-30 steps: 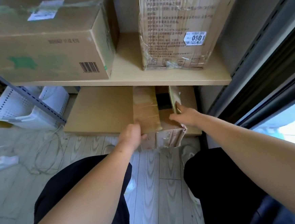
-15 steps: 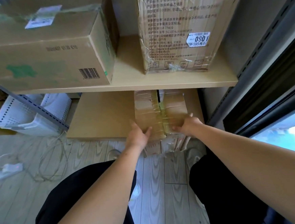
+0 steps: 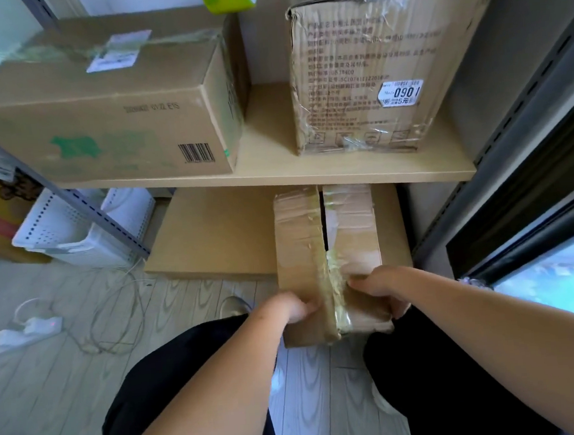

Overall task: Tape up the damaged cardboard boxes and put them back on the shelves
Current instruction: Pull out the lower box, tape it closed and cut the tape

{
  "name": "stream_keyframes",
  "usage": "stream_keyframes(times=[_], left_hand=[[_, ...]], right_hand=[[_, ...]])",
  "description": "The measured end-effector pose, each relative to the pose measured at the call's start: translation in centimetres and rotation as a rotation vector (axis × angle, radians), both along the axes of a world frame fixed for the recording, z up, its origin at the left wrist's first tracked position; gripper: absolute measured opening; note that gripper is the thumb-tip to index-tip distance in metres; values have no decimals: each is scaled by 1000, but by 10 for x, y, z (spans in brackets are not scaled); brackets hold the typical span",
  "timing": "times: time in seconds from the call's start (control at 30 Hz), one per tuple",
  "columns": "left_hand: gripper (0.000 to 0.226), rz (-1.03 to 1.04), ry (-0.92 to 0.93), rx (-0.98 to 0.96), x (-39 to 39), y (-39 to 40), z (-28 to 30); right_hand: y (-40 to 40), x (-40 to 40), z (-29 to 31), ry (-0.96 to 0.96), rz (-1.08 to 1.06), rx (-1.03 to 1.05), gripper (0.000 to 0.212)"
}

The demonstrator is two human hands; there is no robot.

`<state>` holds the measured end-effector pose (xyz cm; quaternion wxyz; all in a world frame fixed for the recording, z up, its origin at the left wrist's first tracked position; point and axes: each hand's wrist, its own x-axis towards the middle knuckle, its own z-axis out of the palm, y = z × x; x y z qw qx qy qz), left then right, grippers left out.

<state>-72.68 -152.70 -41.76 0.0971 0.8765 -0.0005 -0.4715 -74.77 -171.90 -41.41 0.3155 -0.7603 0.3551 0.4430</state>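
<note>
A worn cardboard box (image 3: 302, 250) with old clear tape and a split top seam lies half out from under the wooden shelf (image 3: 344, 175). Its near end sticks out over the floor between my knees. My left hand (image 3: 294, 307) grips the box's near left side with curled fingers. My right hand (image 3: 383, 287) holds the near right side, fingers wrapped round the edge. On the shelf above stand a long brown box (image 3: 110, 124) at the left and a taped, crumpled box (image 3: 377, 73) with a price sticker at the right.
A low wooden bottom board (image 3: 211, 237) lies under the shelf. White plastic baskets (image 3: 73, 230) stand at the left behind a slanted metal upright. A power strip (image 3: 30, 328) and loose cables lie on the plank floor. A dark window frame (image 3: 516, 178) bounds the right side.
The box has come out from under the shelf toward me. Both hands shifted from its top flaps to gripping its near sides.
</note>
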Motion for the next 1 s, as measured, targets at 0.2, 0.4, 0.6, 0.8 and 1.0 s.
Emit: stream_keyframes(times=[0.2,0.4,0.6,0.8,1.0], left_hand=[[97,417,-238,-299,14,-17,-18],[124,469,-292,-241,25,-20,-28],[152,349,-423,-147,15,-40,-22],[130,516,-304,-296,33,-41,-15],[98,547,-361,-469,29,-36,-17]], right_hand=[[-2,29,1,-288,37,-252,125],[4,36,-9,-245,233,-349,120],[-9,18,-8,-405,220,-172,136],[7,29,-14,-384,345,-381,138],[41,56,-24,-290,293,-457,119]])
